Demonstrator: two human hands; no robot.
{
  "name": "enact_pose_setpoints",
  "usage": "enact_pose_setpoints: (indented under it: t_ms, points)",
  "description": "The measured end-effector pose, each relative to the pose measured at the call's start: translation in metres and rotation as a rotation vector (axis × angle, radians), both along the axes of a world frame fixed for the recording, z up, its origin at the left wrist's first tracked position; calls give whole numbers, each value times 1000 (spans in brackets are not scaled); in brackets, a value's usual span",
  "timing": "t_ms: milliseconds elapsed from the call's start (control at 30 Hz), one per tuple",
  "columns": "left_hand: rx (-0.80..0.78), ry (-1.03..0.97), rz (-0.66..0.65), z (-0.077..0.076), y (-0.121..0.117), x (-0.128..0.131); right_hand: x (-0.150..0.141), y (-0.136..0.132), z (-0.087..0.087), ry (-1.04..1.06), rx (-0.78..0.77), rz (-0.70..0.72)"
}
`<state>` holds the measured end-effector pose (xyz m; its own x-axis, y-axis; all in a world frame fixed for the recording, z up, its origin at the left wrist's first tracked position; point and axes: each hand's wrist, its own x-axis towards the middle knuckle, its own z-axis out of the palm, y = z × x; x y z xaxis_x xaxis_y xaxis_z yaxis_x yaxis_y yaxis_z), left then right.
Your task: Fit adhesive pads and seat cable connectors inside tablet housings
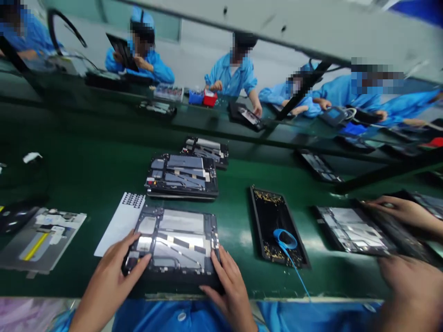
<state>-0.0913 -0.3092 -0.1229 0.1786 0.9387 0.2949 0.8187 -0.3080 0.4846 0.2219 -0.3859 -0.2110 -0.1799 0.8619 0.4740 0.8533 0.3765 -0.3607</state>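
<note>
1. The green worktop (235,221) runs under both grips and out well past them on every side but the near one.
2. Co-workers in blue smocks (232,76) sit far beyond the grips, across the worktop.
3. A stack of opened tablets (182,177) lies flat just beyond the two grips; another opened unit (211,150) lies behind it, partly hidden.
4. The opened tablet (180,235) in hand lies between the left and right grips, grey cells and ribbon cables facing up, its near edge toward the wearer.
5. A flat display panel (20,258) with a yellow strip (36,246) lies well to the left of the left grip.
6. A black tray (258,226) stands to the right of the right grip, apart from it; farther right, a co-worker's hands (404,214) work at another tablet (346,226).
7. A white sheet (116,230) with black stickers at its far end lies just beyond the left grip.
8. The left grip (116,267) pinches the tablet's left side, the right grip (228,281) its right side.
9. A blue loop (290,239) with a cord rests in the tray.
10. Tiny gold-coloured parts (272,253), too small to identify, gather at the tray's ends.
</note>
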Motion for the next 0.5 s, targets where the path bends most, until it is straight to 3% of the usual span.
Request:
enact_pose_setpoints:
  t_ms: [100, 167, 300, 400, 500]
  points:
    - [51, -41, 23, 26, -12, 1, 12, 1, 11, 39, 93, 80]
    - [-7, -99, 66, 44, -2, 3, 19, 17, 27, 81, 54, 69]
    - [-134, -294, 90, 61, 71, 13, 28, 94, 56, 227, -53, 19]
    - [-233, -494, 62, 54, 137, 21, 30, 162, 62, 311, -108, 42]
    - [-288, -554, 54, 41, 178, 20, 30, 201, 60, 340, -196, 54]
